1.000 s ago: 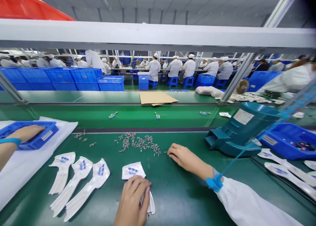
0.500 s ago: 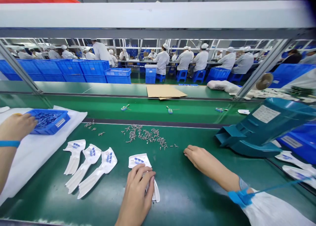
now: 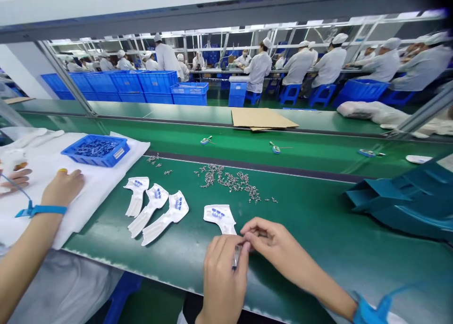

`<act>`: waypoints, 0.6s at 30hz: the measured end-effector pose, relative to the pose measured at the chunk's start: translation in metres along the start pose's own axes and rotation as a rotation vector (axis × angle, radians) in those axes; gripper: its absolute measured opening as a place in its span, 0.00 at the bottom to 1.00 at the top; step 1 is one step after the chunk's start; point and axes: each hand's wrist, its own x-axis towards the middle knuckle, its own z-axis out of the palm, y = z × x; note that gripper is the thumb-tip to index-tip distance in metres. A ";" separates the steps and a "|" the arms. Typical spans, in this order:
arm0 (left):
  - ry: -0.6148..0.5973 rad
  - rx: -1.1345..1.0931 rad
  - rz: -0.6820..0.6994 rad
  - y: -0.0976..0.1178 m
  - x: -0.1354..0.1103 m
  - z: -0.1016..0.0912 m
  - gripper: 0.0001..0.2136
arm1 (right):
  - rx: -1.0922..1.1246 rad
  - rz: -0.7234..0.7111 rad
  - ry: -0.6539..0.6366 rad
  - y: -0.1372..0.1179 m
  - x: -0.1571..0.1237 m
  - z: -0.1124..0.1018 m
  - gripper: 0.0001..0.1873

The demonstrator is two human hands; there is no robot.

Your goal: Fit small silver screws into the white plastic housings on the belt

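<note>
My left hand (image 3: 223, 272) is closed around the lower end of a curved white plastic shell (image 3: 221, 216), whose wide end carries small blue pieces. Right beside it, the fingers of my right hand (image 3: 272, 241) are pinched together at the shell, touching or nearly touching my left fingertips. Whatever sits in that pinch is too small or hidden to make out. Beyond my hands a loose scatter of small metal parts (image 3: 230, 180) lies on the green bench. Three similar white shells (image 3: 173, 218) with blue pieces rest side by side to the left.
A co-worker's hand (image 3: 63, 187) with a blue wristband lies on white sheeting (image 3: 95, 187), near a blue tray (image 3: 109, 160) of small blue parts. At right stands a teal plastic holder (image 3: 399, 196). A green conveyor strip (image 3: 240, 147) carries small items; cardboard (image 3: 264, 118) lies behind.
My right hand has come in from the right to meet my left hand at the shell. The co-worker's hand has left the blue tray. The view has turned and tilted down.
</note>
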 end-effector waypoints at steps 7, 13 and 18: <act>0.029 0.168 0.069 -0.013 0.009 0.015 0.09 | -0.287 -0.164 0.229 0.025 0.008 0.008 0.10; 0.088 0.100 -0.014 -0.017 0.011 -0.010 0.09 | -0.532 -0.355 0.229 0.037 -0.008 -0.003 0.11; -0.039 0.193 0.017 -0.019 -0.016 -0.037 0.08 | -0.573 -0.410 0.129 0.045 -0.023 -0.001 0.11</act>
